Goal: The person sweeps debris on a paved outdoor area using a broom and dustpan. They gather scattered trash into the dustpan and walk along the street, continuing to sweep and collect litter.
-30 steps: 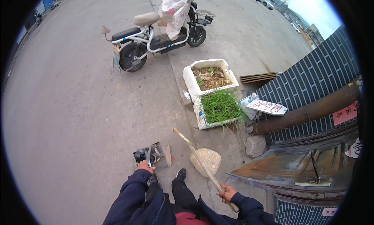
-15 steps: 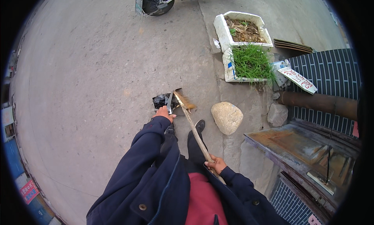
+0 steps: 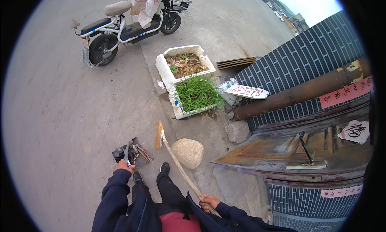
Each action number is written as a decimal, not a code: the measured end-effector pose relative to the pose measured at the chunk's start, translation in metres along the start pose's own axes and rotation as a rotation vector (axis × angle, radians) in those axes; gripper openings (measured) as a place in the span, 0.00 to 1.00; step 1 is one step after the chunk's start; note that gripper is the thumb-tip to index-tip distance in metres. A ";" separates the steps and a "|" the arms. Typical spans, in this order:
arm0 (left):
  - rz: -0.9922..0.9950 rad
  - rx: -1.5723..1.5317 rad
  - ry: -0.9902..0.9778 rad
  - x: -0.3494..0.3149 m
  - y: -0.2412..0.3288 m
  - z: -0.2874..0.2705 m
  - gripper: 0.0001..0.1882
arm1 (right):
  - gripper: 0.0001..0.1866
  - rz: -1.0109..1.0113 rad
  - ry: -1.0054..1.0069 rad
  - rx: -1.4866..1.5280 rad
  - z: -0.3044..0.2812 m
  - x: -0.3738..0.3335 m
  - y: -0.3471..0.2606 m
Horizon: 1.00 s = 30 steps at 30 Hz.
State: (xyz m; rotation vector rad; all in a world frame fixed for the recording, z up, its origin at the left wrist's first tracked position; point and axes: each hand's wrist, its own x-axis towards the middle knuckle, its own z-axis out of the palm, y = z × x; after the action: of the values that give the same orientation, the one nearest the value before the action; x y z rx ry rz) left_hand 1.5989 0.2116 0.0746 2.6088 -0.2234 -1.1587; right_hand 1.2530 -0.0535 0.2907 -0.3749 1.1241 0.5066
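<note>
My left hand (image 3: 125,165) is closed on the grey handle of a dustpan (image 3: 140,165) low on the left. Crumpled black plastic (image 3: 119,153) and brown flat scraps (image 3: 143,152) lie in it; most of the pan's own surface is covered. My right hand (image 3: 209,202) grips the long wooden stick of a broom (image 3: 183,172) near its lower end in the view. The tan bristle head (image 3: 158,136) is to the right of the dustpan and apart from it, beside a large rounded stone (image 3: 187,153).
Two white foam boxes stand ahead, one with dry soil and leaves (image 3: 187,67), one with green grass-like plants (image 3: 197,93). A white electric scooter (image 3: 124,33) is parked beyond. On the right are a grey stone (image 3: 239,131), a rusty pipe (image 3: 297,93), a wooden door (image 3: 265,149) and a dark tiled wall (image 3: 297,51).
The view has turned up and to the right. The broom head has moved off the dustpan to its right, near the stone. Both hands keep their holds.
</note>
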 end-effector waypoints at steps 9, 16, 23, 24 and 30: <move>-0.040 0.051 -0.037 0.001 0.000 -0.001 0.34 | 0.13 -0.171 0.488 -0.702 -0.027 0.041 0.057; -0.053 0.031 -0.059 0.003 0.004 -0.003 0.34 | 0.13 -0.141 0.309 -0.430 -0.011 0.027 0.041; -0.049 0.058 -0.077 0.004 0.005 -0.004 0.34 | 0.22 -0.221 0.247 -0.551 -0.016 0.008 0.043; -0.047 0.053 -0.076 0.004 0.005 -0.004 0.34 | 0.22 -0.306 0.260 -0.626 -0.023 0.016 0.053; -0.047 0.061 -0.076 0.005 0.004 -0.003 0.34 | 0.21 -0.413 0.337 -0.923 -0.068 0.090 0.098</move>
State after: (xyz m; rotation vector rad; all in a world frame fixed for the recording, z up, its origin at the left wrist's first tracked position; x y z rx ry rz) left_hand 1.6042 0.2075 0.0741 2.6380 -0.2169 -1.2884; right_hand 1.1769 0.0092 0.1785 -1.5078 1.0339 0.5823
